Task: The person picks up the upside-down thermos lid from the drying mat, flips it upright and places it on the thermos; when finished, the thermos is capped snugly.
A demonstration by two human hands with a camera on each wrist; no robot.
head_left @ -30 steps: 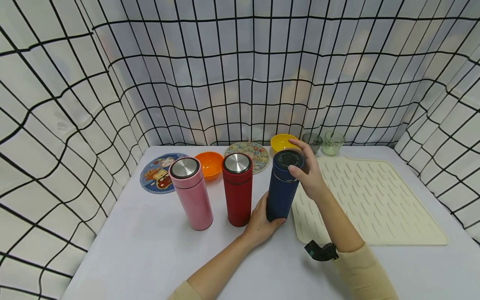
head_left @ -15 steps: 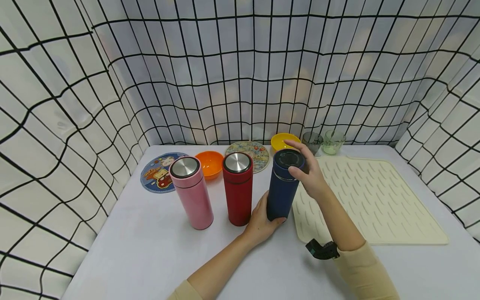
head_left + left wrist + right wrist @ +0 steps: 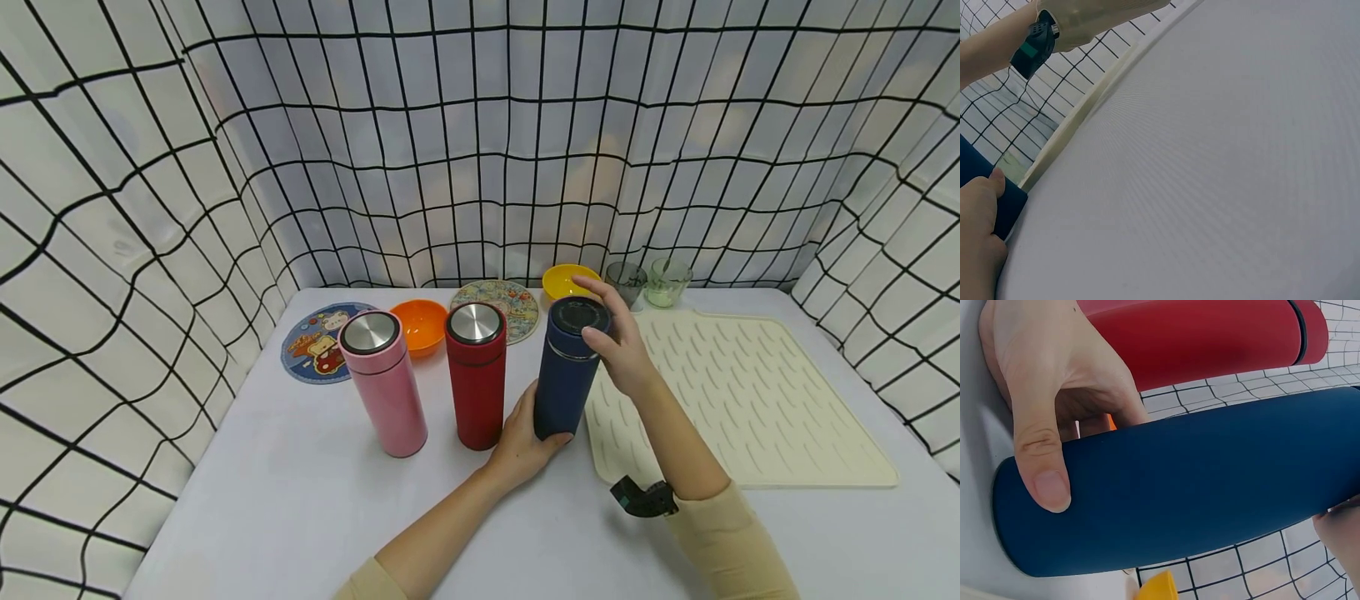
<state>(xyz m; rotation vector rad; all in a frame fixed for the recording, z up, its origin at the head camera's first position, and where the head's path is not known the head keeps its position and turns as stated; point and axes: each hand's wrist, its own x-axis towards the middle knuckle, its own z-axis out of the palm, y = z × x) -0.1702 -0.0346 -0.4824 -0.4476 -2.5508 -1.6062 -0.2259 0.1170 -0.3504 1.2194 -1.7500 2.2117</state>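
Observation:
A dark blue thermos flask [image 3: 562,392] with a black-topped lid stands between the two hands. My left hand [image 3: 522,446] grips it low down, thumb across the near side of its base, as the right wrist view also shows. At its top, my right hand [image 3: 618,342] holds the lid from the right, thumb on the near side and index finger raised behind. Just left of the left hand stands a red thermos [image 3: 477,383] with a steel-topped lid. Further left is a pink thermos [image 3: 386,392], also steel-topped.
A cream ridged mat [image 3: 742,400] lies at the right. Along the back are an orange bowl [image 3: 420,325], a yellow bowl [image 3: 561,280], two glass cups [image 3: 666,287], a blue cartoon placemat [image 3: 315,346] and a patterned round mat [image 3: 517,312]. Black netting [image 3: 450,108] surrounds the white table.

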